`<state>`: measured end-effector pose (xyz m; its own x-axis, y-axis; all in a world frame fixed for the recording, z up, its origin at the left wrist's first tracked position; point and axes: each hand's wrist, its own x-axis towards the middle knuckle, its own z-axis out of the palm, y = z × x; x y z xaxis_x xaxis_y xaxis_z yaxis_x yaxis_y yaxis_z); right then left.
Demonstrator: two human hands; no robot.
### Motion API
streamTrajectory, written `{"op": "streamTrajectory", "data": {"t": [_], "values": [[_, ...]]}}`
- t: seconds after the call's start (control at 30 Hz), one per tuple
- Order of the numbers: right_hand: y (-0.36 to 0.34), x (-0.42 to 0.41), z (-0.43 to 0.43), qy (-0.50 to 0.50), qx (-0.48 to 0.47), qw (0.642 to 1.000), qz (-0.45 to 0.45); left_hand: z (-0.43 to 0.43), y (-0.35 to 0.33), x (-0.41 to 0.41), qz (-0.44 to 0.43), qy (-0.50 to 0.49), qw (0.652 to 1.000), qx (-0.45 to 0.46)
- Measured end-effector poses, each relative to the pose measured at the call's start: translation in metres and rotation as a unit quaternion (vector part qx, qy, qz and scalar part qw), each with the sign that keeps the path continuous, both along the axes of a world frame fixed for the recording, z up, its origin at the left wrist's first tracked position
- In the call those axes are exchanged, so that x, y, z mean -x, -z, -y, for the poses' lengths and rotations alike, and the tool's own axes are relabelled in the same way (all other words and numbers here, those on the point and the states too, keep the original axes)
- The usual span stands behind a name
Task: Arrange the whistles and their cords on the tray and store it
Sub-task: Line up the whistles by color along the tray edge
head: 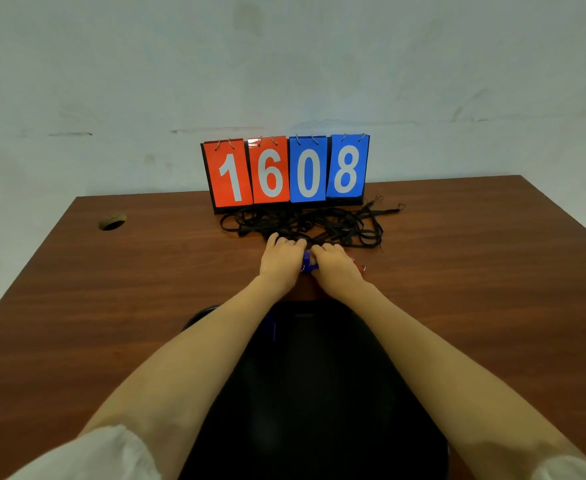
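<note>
A tangle of black cords (305, 221) lies on the brown table (111, 289), right in front of a number board. My left hand (281, 259) and my right hand (333, 266) rest side by side just below the tangle, fingers curled down onto the nearest cords. Between the two hands shows a blue whistle (308, 263), pinched from both sides. A bit of red whistle with a metal ring (360, 266) peeks out at the right of my right hand. What lies under the palms is hidden. No tray is in view.
A flip number board (286, 171) reading 1608 stands at the table's far side against a pale wall. A round cable hole (112, 223) is at the far left. A dark rounded shape (312, 393) fills the foreground between my forearms.
</note>
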<state>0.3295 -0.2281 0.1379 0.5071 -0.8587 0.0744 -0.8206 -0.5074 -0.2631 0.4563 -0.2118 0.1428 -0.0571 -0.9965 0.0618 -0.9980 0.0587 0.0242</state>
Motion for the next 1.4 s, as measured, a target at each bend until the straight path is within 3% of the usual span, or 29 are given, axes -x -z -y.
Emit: {"op": "streamTrajectory", "data": {"t": [0.17, 0.27, 0.4, 0.6, 1.03, 1.2, 1.3, 1.4], "values": [[-0.005, 0.005, -0.012, 0.006, -0.041, 0.999, -0.001, -0.011, 0.001, 0.004, -0.033, -0.012, 0.999, 0.018], [-0.012, 0.008, -0.021, 0.021, -0.076, 0.997, 0.022, -0.023, -0.010, 0.008, -0.105, -0.044, 0.993, 0.043], [-0.027, 0.019, -0.038, 0.066, -0.111, 0.986, 0.110, -0.052, -0.029, 0.009, -0.214, -0.067, 0.974, 0.041], [-0.045, 0.036, -0.068, 0.135, -0.153, 0.947, 0.249, -0.106, -0.042, 0.003, -0.292, -0.099, 0.950, 0.045], [-0.022, -0.002, -0.118, 0.149, -0.311, 0.922, 0.176, -0.169, -0.039, -0.030, -0.361, -0.173, 0.916, 0.034], [-0.018, -0.009, -0.123, 0.096, -0.204, 0.953, 0.201, -0.178, -0.041, -0.035, -0.389, -0.175, 0.904, 0.029], [-0.013, -0.003, -0.126, 0.031, -0.101, 0.986, 0.128, -0.179, -0.042, -0.034, -0.399, -0.174, 0.900, 0.025], [-0.007, 0.007, -0.126, -0.011, -0.051, 0.997, 0.054, -0.177, -0.040, -0.031, -0.408, -0.171, 0.897, 0.020]]}}
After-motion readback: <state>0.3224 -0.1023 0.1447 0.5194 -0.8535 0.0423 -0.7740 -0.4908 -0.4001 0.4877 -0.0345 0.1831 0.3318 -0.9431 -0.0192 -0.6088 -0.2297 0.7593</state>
